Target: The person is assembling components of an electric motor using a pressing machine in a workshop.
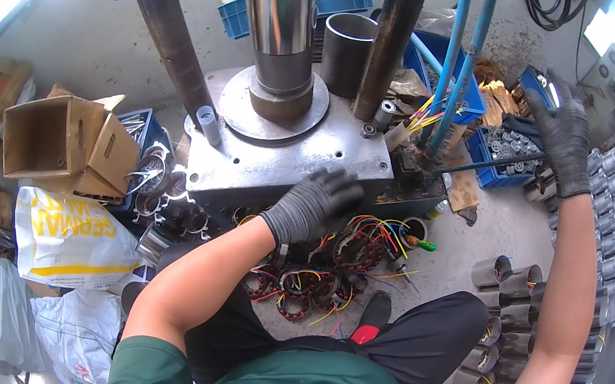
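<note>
My left hand (315,203), in a dark glove, is over the front edge of the press's metal bed (279,168). Its fingers reach out flat and I see nothing held in them. On the right, my gloved right hand (564,141) is raised with fingers apart, its palm close by the end of a black lever (491,164); whether they touch I cannot tell. A shiny press ram (279,12) comes down onto a round stepped plate (272,109) on the bed. A small metal cylinder (209,125) stands at the bed's left, and a wide dark tube (345,52) behind.
Wound motor stators with coloured wires (358,251) lie below the bed. Rows of metal cylinders (601,233) are stacked at right, near a blue bin of small parts (505,152). An opened cardboard box (48,140) and a white bag (76,239) sit at left. Blue hoses (458,71) run beside the press column.
</note>
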A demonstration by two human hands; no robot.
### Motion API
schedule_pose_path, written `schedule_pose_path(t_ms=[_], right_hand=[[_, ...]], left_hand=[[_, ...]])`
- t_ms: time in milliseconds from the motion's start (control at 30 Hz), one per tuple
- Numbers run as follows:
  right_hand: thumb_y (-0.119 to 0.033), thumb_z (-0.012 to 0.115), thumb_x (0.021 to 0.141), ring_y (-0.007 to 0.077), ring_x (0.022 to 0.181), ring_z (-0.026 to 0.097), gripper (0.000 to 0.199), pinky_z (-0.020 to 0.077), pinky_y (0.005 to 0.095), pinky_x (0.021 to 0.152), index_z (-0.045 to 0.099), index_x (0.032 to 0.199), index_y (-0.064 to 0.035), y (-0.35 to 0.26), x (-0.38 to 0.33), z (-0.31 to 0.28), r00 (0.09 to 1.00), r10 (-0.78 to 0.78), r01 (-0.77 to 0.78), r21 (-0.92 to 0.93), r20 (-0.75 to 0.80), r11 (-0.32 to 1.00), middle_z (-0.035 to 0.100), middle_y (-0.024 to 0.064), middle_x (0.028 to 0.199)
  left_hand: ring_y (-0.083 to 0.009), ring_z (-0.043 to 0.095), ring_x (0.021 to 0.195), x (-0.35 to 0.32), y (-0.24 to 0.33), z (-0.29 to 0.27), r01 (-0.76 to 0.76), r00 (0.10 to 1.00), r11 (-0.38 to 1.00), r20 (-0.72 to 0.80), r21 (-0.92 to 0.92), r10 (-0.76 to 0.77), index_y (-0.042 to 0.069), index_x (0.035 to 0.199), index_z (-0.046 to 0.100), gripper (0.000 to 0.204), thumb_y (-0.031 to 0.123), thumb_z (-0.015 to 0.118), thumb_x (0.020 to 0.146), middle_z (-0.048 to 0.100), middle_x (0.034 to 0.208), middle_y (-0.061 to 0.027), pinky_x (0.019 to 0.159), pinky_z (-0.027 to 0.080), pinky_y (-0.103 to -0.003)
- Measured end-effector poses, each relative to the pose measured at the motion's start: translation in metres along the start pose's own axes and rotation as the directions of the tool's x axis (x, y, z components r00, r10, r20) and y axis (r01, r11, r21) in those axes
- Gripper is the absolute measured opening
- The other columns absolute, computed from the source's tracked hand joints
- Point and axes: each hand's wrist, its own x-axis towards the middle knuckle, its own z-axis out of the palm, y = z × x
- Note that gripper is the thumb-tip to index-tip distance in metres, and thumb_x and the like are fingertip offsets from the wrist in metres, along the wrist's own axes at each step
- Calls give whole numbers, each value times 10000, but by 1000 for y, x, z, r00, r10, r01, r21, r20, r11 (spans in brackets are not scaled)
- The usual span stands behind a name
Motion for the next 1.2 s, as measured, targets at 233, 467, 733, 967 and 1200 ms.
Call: schedule_pose_path(t_ms=[233,467,733,967,1200], right_hand=[[-722,532,956,335,1091,702,802,523,452,1002,578,1420,-69,10,10,-3,973,110,-133,107,201,985,709,227,1169],[-361,678,993,238,882,726,382,585,377,811,704,1163,-20,-1,1,-2,987,74,-92,127,141,988,730,158,976],[-400,674,985,241,952,742,423,578,373,890,714,1187,-30,2,5,-2,966,91,-112,71,241,991,757,156,1074],[-437,643,1000,255,995,728,442,556,384,930,720,1172,-37,6,4,-1,971,71,-93,90,227,992,756,154,1060],[-393,648,992,275,932,734,389,557,386,865,733,1116,-34,2,-3,-5,983,68,-82,78,170,994,748,175,989]], left_hand=[[-444,306,1501,19,-8,-2,469,883,849,-105,245,-458,61,1548,381,800,514,641,941,354,1596,-276,1235,237,-556],[-438,434,1405,51,-17,4,247,958,968,-159,42,-238,72,1509,448,747,466,684,920,437,1557,-238,1164,371,-529],[-444,331,1486,75,-36,-4,460,888,876,-81,146,-453,67,1508,468,742,523,632,946,394,1568,-296,1206,277,-561],[-459,242,1536,83,-27,3,323,940,933,57,161,-336,68,1578,367,836,592,573,960,283,1642,-284,1248,216,-542],[-348,455,1423,86,40,35,-173,973,946,100,-275,207,114,1467,503,682,432,717,902,556,1463,-159,1208,313,-513]])
